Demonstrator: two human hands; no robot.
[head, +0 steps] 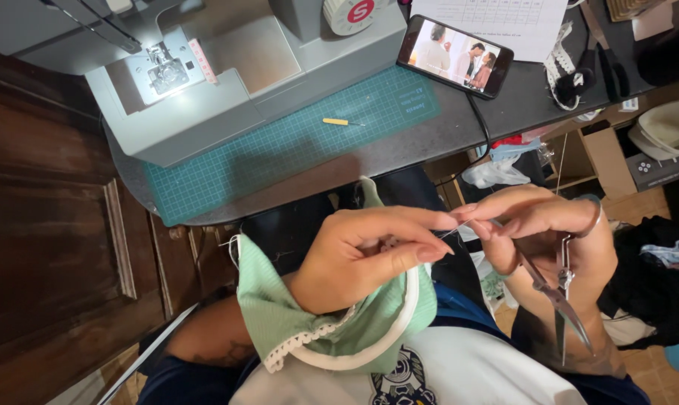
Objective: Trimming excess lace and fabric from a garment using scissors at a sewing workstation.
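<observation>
Grey sewing machine [204, 67] standing on green cutting mat [294, 142] atop dark surface [519, 97], phone [455, 55] lying just beside. Mint-green fabric [339, 322] with white trim draped below surface edge, around left hand [362, 259], fingers pinched on thin thread [452, 229]. Right hand [542, 232] pinching same thread, scissors [561, 296] hanging from ring finger, blades pressed together.

Left hand [362, 259] and right hand [538, 225] pinch, fingertips meeting.
</observation>
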